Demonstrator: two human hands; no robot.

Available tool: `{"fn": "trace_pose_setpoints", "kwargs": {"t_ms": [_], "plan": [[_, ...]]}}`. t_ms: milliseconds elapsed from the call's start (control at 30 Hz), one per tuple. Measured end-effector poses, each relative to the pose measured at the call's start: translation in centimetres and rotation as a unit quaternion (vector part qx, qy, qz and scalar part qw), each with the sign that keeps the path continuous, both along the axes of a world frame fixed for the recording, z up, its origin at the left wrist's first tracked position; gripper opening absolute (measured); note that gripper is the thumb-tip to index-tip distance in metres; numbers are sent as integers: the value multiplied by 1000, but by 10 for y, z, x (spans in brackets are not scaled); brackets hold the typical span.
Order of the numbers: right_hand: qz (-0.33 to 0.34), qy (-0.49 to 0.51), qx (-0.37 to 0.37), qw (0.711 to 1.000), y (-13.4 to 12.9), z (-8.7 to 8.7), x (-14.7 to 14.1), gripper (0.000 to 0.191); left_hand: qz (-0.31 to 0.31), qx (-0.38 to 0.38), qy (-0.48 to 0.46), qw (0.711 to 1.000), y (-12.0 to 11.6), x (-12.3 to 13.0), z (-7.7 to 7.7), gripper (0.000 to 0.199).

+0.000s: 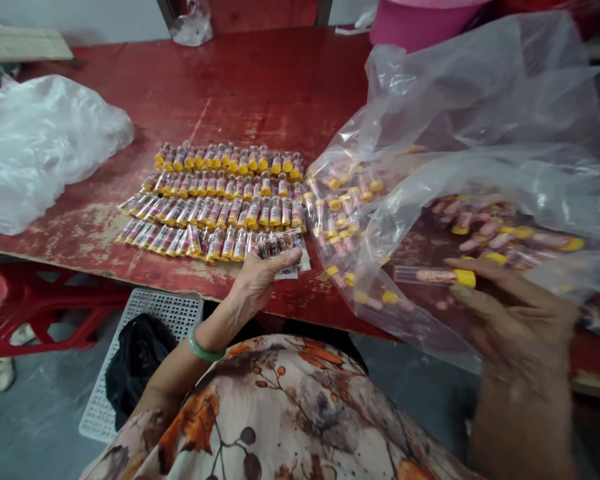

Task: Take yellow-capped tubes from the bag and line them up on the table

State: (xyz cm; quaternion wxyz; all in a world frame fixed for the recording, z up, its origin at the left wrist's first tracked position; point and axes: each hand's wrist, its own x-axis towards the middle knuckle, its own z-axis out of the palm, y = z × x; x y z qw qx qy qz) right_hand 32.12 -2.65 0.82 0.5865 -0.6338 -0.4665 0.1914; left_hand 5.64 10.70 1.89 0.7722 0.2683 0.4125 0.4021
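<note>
The right hand (525, 320) pinches a tube (423, 275) by its yellow cap, between thumb and fingers, at the mouth of a big clear bag (440, 127). The tube is clear, with pink contents toward the cap end. Inside the bag lie many loose tubes (520, 233), also yellow-capped and pink, pointing every way. The left hand (255, 277) pinches small printed cards (280, 247) at the front of four rows of labelled tubes (220, 193), packed side by side on the red tabletop (260, 87). At far left sits a white bag (50, 147); its contents cannot be made out. A pink tub (420, 23) stands behind the clear bag. Below, a white crate (189, 305) holds a black bag (140, 360).
</note>
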Motion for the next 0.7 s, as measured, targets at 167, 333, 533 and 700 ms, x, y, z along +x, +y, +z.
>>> {"fn": "trace_pose_setpoints", "kwargs": {"t_ms": [167,333,533,700], "plan": [[154,269,-73,948,22,11,-85,17,44,-7,-16,999,-12,-9,-3,39],[146,262,-175,938,56,-10,-141,24,43,5,0,999,-22,-23,-8,31],[162,146,-150,964,77,-22,-153,13,40,-10,-7,999,-24,-36,-12,29],[195,165,-136,957,74,-18,-141,15,89,-24,13,996,-20,-42,-11,35]]}}
